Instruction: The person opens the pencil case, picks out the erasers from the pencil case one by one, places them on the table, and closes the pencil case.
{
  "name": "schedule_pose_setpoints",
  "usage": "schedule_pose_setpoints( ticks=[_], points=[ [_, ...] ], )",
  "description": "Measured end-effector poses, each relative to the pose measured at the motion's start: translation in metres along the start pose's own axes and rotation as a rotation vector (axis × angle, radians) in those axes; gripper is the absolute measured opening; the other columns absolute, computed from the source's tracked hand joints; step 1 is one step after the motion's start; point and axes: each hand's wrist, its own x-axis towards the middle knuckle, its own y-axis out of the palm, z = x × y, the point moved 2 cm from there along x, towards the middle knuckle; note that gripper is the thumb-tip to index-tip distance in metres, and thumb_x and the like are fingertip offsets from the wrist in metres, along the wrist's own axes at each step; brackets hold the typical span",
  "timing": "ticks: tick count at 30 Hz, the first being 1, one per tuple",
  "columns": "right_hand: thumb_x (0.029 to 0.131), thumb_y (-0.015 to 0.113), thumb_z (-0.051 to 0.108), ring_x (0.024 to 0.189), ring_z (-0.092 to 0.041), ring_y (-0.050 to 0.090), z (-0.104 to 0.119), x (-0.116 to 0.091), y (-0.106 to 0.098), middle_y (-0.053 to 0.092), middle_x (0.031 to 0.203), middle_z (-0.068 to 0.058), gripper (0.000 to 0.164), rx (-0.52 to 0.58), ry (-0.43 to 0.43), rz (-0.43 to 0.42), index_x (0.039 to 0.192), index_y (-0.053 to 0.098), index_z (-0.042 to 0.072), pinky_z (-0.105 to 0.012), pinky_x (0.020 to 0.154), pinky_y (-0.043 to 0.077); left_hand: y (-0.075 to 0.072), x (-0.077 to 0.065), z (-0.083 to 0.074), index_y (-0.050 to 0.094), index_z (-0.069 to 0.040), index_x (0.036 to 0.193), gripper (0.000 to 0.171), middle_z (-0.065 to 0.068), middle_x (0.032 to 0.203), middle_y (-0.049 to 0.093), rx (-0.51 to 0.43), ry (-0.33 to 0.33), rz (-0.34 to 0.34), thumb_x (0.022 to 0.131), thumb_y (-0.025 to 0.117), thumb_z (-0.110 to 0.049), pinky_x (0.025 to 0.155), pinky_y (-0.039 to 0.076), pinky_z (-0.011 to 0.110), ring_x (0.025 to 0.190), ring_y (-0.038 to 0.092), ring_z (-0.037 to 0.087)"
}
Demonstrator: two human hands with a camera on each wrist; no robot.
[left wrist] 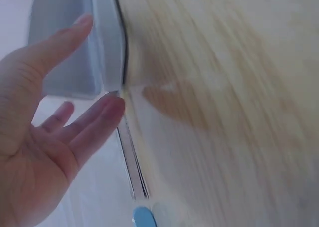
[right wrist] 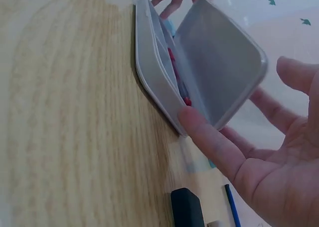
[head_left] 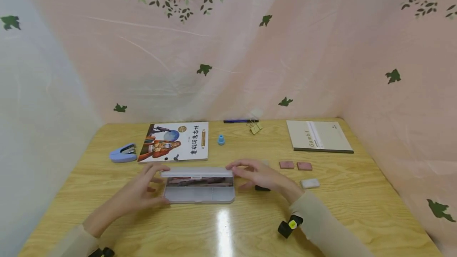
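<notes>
A pale pencil case (head_left: 188,194) lies on the table in front of me with its hinged lid (right wrist: 219,57) raised partway. Pens or pencils (head_left: 200,182) fill the rear compartment; bare tray shows in the front ones. My left hand (head_left: 137,194) spans the left end, thumb at the front corner and fingertips by the lid. In the left wrist view the fingers of that hand (left wrist: 37,137) are spread. At the right end, my right hand (head_left: 265,175) reaches around the lid with extended fingers. One fingertip (right wrist: 192,118) touches the case's corner in the right wrist view.
An illustrated book (head_left: 185,142) and a blue stapler (head_left: 123,154) lie left. Behind are a small blue object (head_left: 221,140), a pen (head_left: 233,121) and a binder clip (head_left: 255,128). Rightward are a notebook (head_left: 321,136), pink blocks (head_left: 287,164), a white block (head_left: 310,183) and a black object (right wrist: 187,209).
</notes>
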Motion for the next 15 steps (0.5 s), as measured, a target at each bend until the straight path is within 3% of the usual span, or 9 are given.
schedule_pose_setpoints(
  ticks=[4, 6, 11, 15],
  points=[
    [0.106, 0.056, 0.037, 0.106, -0.037, 0.066, 0.0, -0.007, 0.006, 0.055, 0.131, -0.02, 0.045, -0.036, 0.032, -0.03, 0.139, 0.057, 0.008, -0.048, 0.077, 0.061, -0.006, -0.012, 0.0, 0.048, -0.024, 0.144, 0.067, 0.012, 0.136, 0.044, -0.05, -0.01, 0.062, 0.088, 0.082, -0.034, 0.076, 0.059, 0.029, 0.108, 0.064, 0.033],
    [0.105, 0.057, 0.036, 0.089, -0.036, 0.069, 0.0, -0.01, 0.01, 0.058, 0.121, -0.021, 0.045, -0.037, 0.06, -0.038, 0.141, 0.054, 0.01, -0.048, 0.069, 0.062, -0.01, -0.015, 0.001, 0.045, -0.023, 0.148, 0.059, 0.015, 0.133, 0.045, -0.129, -0.03, 0.135, 0.097, 0.072, -0.031, 0.072, 0.06, 0.032, 0.103, 0.064, 0.03],
    [0.104, 0.06, 0.033, 0.066, -0.03, 0.07, -0.007, -0.014, 0.02, 0.064, 0.106, -0.021, 0.05, -0.026, 0.133, -0.047, 0.15, 0.043, 0.021, -0.046, 0.056, 0.061, -0.016, -0.017, 0.006, 0.034, -0.021, 0.155, 0.045, 0.018, 0.124, 0.055, -0.331, -0.222, 0.332, 0.112, 0.039, -0.031, 0.064, 0.058, 0.04, 0.09, 0.066, 0.031],
    [0.103, 0.063, 0.029, 0.061, -0.028, 0.07, -0.013, -0.014, 0.025, 0.066, 0.1, -0.02, 0.055, -0.014, 0.157, -0.073, 0.152, 0.039, 0.025, -0.046, 0.052, 0.06, -0.013, -0.014, 0.012, 0.027, -0.02, 0.159, 0.05, 0.019, 0.117, 0.06, -0.443, -0.307, 0.408, 0.112, 0.039, -0.033, 0.066, 0.06, 0.042, 0.082, 0.068, 0.036]
  ],
)
